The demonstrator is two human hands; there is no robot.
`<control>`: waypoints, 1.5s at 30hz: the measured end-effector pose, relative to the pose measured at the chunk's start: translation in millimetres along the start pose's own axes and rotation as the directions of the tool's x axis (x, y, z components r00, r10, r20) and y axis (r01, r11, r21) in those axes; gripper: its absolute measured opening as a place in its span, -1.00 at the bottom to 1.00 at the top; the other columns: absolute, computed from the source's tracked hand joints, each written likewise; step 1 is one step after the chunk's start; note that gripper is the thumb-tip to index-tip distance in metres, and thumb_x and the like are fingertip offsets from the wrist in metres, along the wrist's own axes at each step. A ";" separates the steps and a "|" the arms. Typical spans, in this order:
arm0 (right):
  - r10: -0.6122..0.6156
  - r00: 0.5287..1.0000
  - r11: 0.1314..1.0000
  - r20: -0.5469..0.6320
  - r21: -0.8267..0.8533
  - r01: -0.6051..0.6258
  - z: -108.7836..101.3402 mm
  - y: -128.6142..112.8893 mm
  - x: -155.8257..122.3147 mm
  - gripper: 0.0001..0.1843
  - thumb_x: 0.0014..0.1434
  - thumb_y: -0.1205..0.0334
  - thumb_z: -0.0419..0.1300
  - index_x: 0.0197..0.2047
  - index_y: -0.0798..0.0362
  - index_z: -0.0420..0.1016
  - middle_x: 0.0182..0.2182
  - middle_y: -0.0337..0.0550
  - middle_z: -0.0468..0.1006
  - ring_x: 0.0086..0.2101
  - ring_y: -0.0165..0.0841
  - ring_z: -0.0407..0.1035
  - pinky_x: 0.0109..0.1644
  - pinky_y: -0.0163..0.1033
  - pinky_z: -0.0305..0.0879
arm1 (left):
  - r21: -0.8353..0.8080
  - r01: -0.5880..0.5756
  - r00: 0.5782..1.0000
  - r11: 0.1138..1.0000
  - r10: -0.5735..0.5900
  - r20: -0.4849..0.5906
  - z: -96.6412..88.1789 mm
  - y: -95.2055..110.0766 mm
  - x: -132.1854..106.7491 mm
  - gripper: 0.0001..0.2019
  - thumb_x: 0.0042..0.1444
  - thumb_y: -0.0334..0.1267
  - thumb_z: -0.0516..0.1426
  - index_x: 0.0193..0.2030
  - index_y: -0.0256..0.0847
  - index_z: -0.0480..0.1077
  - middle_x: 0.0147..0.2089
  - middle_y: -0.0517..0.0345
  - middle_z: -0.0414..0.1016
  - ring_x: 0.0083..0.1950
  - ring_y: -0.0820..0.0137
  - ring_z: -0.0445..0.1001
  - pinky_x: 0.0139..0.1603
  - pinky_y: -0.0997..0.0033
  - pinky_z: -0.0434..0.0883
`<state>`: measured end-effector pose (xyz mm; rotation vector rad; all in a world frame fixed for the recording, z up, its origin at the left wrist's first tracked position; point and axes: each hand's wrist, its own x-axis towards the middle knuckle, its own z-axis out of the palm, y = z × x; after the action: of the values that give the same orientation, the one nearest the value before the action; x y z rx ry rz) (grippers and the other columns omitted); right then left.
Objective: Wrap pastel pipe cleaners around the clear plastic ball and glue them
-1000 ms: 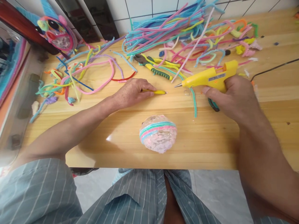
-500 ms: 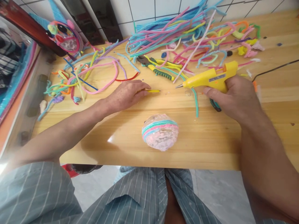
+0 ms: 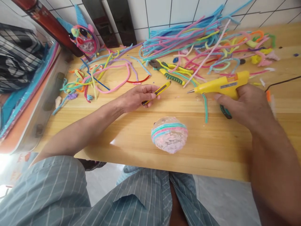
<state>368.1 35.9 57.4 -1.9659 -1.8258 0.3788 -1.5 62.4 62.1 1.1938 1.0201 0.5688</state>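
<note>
Between the thumb and fingers of my left hand (image 3: 141,98) is a slim yellow and black utility knife (image 3: 162,89), tilted up to the right above the table. My right hand (image 3: 249,105) grips a yellow hot glue gun (image 3: 222,85), its metal nozzle pointing left toward the knife. In front of me, apart from both hands, a rounded ball (image 3: 169,139) rests on the wood, pale pink below with green, pink and blue bands around it. A green pipe cleaner (image 3: 206,110) lies below the glue gun. Part of a dark green handle (image 3: 225,112) shows beside my right hand.
Yellow-green pliers (image 3: 172,77) lie beyond my hands. A bundle of pipe cleaners (image 3: 178,40) sits against the tiled wall, with loose ones (image 3: 94,78) at left and more at right. A horned, colourful figure (image 3: 86,39) stands back left. The glue gun's cord (image 3: 282,82) runs right.
My left hand has lifted the utility knife off the table and tilted it upward. The view has shifted, while the glue gun stays in my right hand.
</note>
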 end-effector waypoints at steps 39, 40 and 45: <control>-0.164 0.983 0.983 -0.084 0.068 0.169 3.6 3.5 0.2 -0.48 0.21 -0.30 0.28 -0.06 -0.04 0.70 -0.24 -0.11 0.72 -0.24 -0.11 0.57 -0.16 -0.07 0.37 | 0.797 -0.229 0.973 0.559 0.167 0.162 -2.6 11.1 23.8 -0.61 0.47 -0.13 0.11 0.23 -0.16 0.68 -0.05 0.04 0.76 -0.02 0.26 0.66 0.05 0.31 0.50; -0.159 0.984 0.984 -0.079 0.062 0.164 3.4 3.0 0.1 -0.48 0.21 -0.30 0.28 -0.06 -0.04 0.70 -0.24 -0.10 0.73 -0.24 -0.10 0.57 -0.16 -0.07 0.36 | 0.802 -0.217 0.975 0.556 0.159 0.153 -3.1 11.5 24.0 -0.62 0.46 -0.14 0.12 0.22 -0.16 0.68 -0.06 0.04 0.76 -0.04 0.27 0.66 0.03 0.31 0.50; -0.153 0.986 0.986 -0.065 0.056 0.157 2.3 0.9 -0.1 -0.47 0.20 -0.26 0.28 0.00 -0.04 0.73 -0.16 -0.05 0.78 -0.20 -0.07 0.59 -0.11 -0.05 0.38 | 0.828 -0.195 0.979 0.525 0.155 0.133 -2.0 13.7 22.1 -0.58 0.47 -0.12 0.11 0.32 -0.15 0.61 -0.08 0.07 0.73 -0.10 0.31 0.63 -0.02 0.35 0.46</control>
<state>367.8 36.1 55.0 -1.7619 -1.8908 0.3178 8.9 85.8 67.4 2.1929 1.1797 0.1591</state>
